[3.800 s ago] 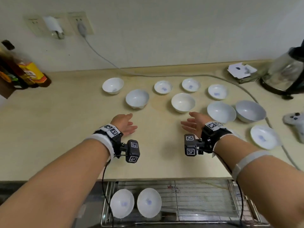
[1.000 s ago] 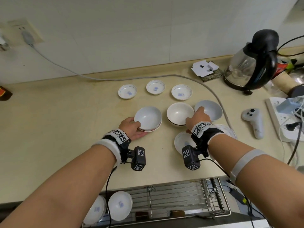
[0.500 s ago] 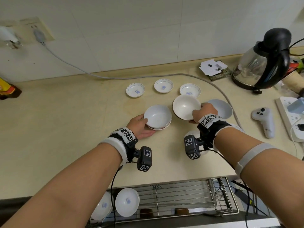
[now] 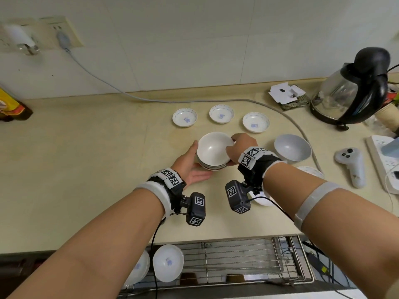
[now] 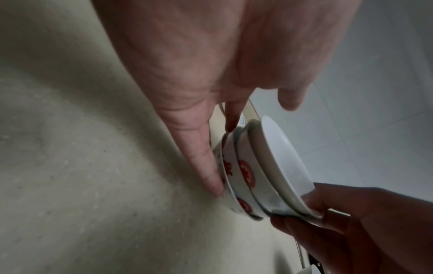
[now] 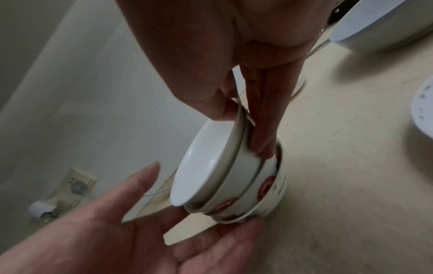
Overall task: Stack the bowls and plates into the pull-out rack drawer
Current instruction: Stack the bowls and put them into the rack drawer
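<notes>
A stack of three nested bowls (image 4: 212,156) stands on the beige counter (image 4: 86,169); the lower two have red marks (image 5: 243,170). The plain white top bowl (image 4: 213,147) sits in it, slightly tilted (image 6: 201,166). My right hand (image 4: 238,147) pinches its right rim, thumb inside, fingers outside (image 6: 262,140). My left hand (image 4: 187,167) lies with straight fingers against the stack's left side (image 5: 206,163). The wire rack drawer (image 4: 237,262) is pulled out below the counter edge, with two white plates (image 4: 168,265) standing at its left end.
Three small saucers (image 4: 221,113) line the back. A grey bowl (image 4: 292,147) and two plates (image 4: 311,171) lie right of my right wrist. A kettle (image 4: 354,87), controller (image 4: 350,167), power strip (image 4: 384,160) and grey cable (image 4: 298,126) crowd the right.
My right hand lifted the white bowl and carried it left into the stack that my left hand steadies. The stack now counts three bowls instead of two.
</notes>
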The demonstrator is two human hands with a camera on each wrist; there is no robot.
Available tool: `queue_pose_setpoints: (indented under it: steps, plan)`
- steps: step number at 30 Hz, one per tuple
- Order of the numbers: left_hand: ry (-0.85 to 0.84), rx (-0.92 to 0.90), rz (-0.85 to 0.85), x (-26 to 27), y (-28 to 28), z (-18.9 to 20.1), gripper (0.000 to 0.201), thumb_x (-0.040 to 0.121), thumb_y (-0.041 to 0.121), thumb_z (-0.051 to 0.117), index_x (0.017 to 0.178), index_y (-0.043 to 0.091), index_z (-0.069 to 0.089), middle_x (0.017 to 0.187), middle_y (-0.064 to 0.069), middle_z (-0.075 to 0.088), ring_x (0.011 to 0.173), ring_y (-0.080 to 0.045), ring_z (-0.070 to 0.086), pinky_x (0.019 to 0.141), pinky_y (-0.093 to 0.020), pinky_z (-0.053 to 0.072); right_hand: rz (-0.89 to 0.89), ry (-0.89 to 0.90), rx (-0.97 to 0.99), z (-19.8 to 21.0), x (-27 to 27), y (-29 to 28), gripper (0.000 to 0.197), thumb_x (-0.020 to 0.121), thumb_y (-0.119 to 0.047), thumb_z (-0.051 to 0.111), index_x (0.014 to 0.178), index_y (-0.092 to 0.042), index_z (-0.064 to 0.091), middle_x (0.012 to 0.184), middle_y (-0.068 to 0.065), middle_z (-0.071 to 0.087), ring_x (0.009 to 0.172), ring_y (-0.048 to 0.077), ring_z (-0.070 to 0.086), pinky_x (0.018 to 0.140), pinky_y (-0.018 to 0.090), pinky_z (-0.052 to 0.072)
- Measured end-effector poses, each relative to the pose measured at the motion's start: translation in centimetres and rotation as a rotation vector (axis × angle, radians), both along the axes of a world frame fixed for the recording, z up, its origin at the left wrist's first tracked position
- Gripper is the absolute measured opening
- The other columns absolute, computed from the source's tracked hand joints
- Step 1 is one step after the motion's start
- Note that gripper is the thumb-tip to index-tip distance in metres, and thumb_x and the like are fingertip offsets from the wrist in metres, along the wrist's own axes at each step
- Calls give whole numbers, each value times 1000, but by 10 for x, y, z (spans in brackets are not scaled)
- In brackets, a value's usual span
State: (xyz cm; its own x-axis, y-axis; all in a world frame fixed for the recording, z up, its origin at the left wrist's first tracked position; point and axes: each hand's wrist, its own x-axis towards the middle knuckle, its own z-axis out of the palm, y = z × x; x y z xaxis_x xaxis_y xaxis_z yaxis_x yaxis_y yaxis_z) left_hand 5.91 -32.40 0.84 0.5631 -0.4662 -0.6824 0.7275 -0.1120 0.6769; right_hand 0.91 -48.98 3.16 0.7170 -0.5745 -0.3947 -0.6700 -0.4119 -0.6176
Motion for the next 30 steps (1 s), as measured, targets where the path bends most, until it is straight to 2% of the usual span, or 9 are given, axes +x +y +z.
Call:
queue_pose_setpoints:
  steps: [4, 9, 11, 13, 16, 19, 22, 25, 30]
  plan:
    - [-94, 27, -31, -3, -6, -2, 51, 101, 22, 58, 149, 18, 41, 151, -19, 48, 112, -45, 67, 89, -46, 59, -1, 2, -37, -7, -1, 1, 37, 78, -20, 48, 114, -16, 56, 103, 14, 69, 80, 36, 72, 77, 44, 62]
    - [-108, 34, 27, 0, -14, -7, 56, 100, 2, 53, 153, 14, 38, 152, -24, 41, 118, -52, 60, 57, -35, 64, -28, -70, 60, -13, -5, -5, 28, 85, -14, 50, 113, -15, 51, 96, 13, 67, 67, 34, 74, 65, 44, 64]
    - [-123, 47, 41, 2, -16, -11, 54, 99, 0, 51, 151, 14, 41, 151, -23, 41, 118, -53, 60, 59, -37, 64, -72, -123, 143, -16, -13, -13, 28, 90, -22, 57, 116, -14, 53, 92, 10, 70, 65, 28, 75, 62, 39, 64]
    - [-145, 68, 57, 3, -19, -14, 51, 98, 0, 49, 147, 14, 46, 150, -21, 41, 116, -53, 60, 59, -40, 65, -151, -182, 54, -17, -25, -33, 31, 91, -32, 58, 116, -14, 57, 90, 6, 70, 75, 26, 74, 66, 36, 60]
    - [-159, 92, 80, 1, -24, -16, 50, 97, 2, 46, 144, 16, 49, 146, -20, 43, 115, -52, 60, 59, -41, 65, -367, -109, -311, -15, -49, -84, 33, 87, -32, 54, 116, -14, 57, 117, 14, 59, 109, 35, 59, 89, 41, 47]
    - [-146, 89, 99, -3, -32, -15, 48, 97, 3, 44, 143, 17, 51, 139, -17, 47, 115, -51, 61, 57, -39, 64, -615, 73, -421, -23, -70, -129, 42, 86, -20, 53, 126, -8, 50, 131, 22, 47, 124, 40, 46, 104, 51, 35]
    - [-137, 104, 116, -5, -39, -14, 50, 98, 3, 42, 145, 19, 50, 134, -14, 47, 108, -50, 63, 60, -40, 61, -586, 157, -284, -33, -82, -158, 41, 90, -11, 50, 129, 2, 49, 133, 26, 51, 119, 42, 52, 102, 49, 41]
    - [-128, 123, 131, -7, -44, -14, 50, 98, 4, 42, 145, 21, 50, 137, -15, 47, 108, -51, 63, 66, -43, 60, -433, 203, -201, -37, -90, -170, 36, 92, -11, 54, 124, 4, 55, 122, 25, 63, 103, 40, 62, 77, 37, 44]
    - [-133, 133, 143, -9, -47, -13, 51, 98, 5, 43, 145, 23, 50, 143, -17, 46, 94, -44, 67, 62, -41, 63, -384, 136, -125, -33, -92, -173, 37, 87, -10, 55, 124, -5, 55, 115, 22, 64, 99, 40, 65, 83, 40, 55]
